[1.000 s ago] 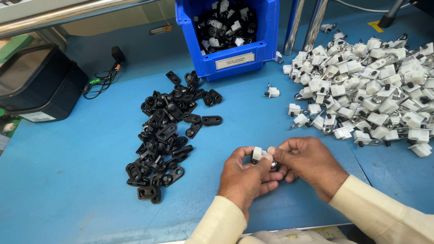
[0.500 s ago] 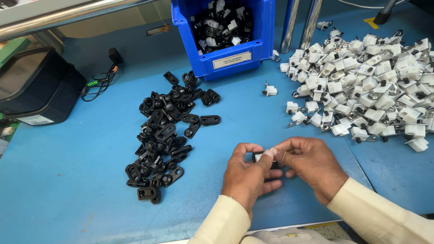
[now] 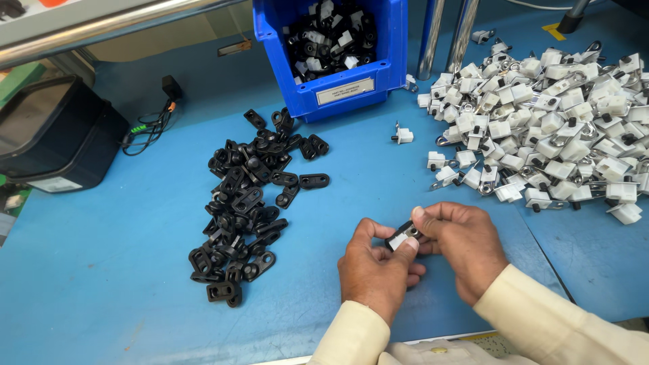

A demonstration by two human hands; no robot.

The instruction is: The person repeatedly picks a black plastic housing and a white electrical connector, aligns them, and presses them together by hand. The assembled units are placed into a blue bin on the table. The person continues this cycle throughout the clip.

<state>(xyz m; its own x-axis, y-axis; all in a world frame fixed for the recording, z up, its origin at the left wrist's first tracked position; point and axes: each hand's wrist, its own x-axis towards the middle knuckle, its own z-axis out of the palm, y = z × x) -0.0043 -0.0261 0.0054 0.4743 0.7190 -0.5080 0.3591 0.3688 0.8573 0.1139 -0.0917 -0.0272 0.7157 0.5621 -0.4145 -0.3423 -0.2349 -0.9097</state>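
Two bare hands meet low over a wide blue work table [image 3: 101,284], which fills almost the whole view and bears everything else. Next in size, a sprawling heap of small white plastic blocks with metal rings and black studs [image 3: 547,122] covers the far right of the table, reaching up to its back edge. At the far left sits a black box-shaped case with a pale label on its front [image 3: 54,135], with a thin black cable and green plug [image 3: 145,127] lying just beside it. A blue open-fronted plastic bin [image 3: 338,84] stands at the back centre, holding a jumble of black and white parts, and two upright shiny metal tubes [image 3: 446,34] rise just to its right. A long loose pile of flat black plastic eyelet clips [image 3: 247,203] runs from in front of the bin down toward the near left. One stray white block with a black stud [image 3: 403,135] lies alone between the bin and the white heap. Both cream sleeves enter from the bottom edge. The left hand [image 3: 375,274] and the right hand [image 3: 463,247] touch at the fingertips, each pinching the small black-and-white clip piece [image 3: 403,236], which is held above the table near its front edge, well apart from both piles.
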